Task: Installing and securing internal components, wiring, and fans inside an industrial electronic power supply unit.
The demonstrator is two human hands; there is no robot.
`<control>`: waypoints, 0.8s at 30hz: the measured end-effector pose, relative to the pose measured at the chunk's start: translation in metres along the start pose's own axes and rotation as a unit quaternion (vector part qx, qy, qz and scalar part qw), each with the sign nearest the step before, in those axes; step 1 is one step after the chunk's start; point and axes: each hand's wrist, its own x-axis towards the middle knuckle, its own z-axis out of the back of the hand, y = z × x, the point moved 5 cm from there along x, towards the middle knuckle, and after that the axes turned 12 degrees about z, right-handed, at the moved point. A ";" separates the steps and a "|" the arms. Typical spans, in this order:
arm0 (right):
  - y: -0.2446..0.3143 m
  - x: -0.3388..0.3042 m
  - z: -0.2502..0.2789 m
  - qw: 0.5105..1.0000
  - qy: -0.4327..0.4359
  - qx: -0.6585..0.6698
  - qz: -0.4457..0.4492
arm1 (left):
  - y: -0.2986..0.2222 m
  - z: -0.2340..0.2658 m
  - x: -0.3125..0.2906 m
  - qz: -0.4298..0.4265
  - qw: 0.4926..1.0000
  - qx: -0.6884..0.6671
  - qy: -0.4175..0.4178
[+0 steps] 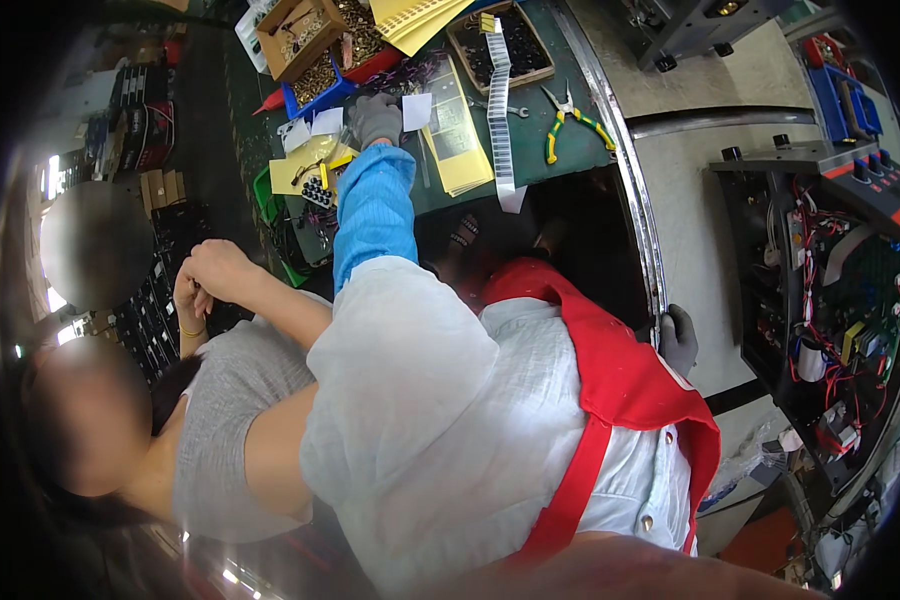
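Observation:
My left hand [376, 118], in a grey glove with a blue sleeve behind it, reaches over the green worktable [562, 165]. Its fingers curl down among small dark purple parts, and what they hold, if anything, is hidden. On either side of it lie a white card [417, 111] and another white slip [327, 121]. My right hand [678, 341], also in a grey glove, is against the table's metal edge [642, 215]; its fingers are mostly hidden. Nearby are yellow sheets [457, 140], a strip of labels [500, 100] and green-yellow pliers [573, 122].
Boxes of brass-coloured parts [315, 77] and a tray of dark parts [500, 50] stand at the table's far side. A wrench [517, 112] lies near the labels. Close on my left is another person [235, 420]. An open machine with wiring [830, 300] stands at right.

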 end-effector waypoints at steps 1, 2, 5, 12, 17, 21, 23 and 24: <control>0.001 0.002 -0.002 1.000 0.008 -0.001 -0.002 | -0.001 0.000 0.000 -0.007 1.000 0.013 0.005; 0.001 0.006 -0.004 1.000 0.018 0.000 -0.002 | 0.002 -0.004 0.005 -0.024 1.000 0.004 0.001; -0.007 0.018 -0.007 0.999 0.046 0.005 0.007 | 0.028 -0.018 0.017 -0.036 0.999 -0.016 -0.003; -0.014 0.025 -0.009 0.997 0.073 0.008 -0.005 | 0.038 -0.016 0.022 0.010 0.999 -0.033 0.017; -0.032 0.034 0.001 0.993 0.108 -0.002 0.041 | 0.065 0.010 0.042 0.041 0.935 -0.323 -0.140; -0.027 0.032 -0.005 0.991 0.125 -0.040 0.017 | 0.054 0.107 0.087 0.072 0.905 -0.371 -0.195; -0.023 0.029 -0.006 0.990 0.121 -0.073 0.025 | 0.060 0.127 0.129 0.113 0.916 -0.346 -0.172; -0.030 0.029 -0.005 0.990 0.116 -0.074 0.024 | 0.067 0.132 0.150 0.122 0.928 -0.309 -0.171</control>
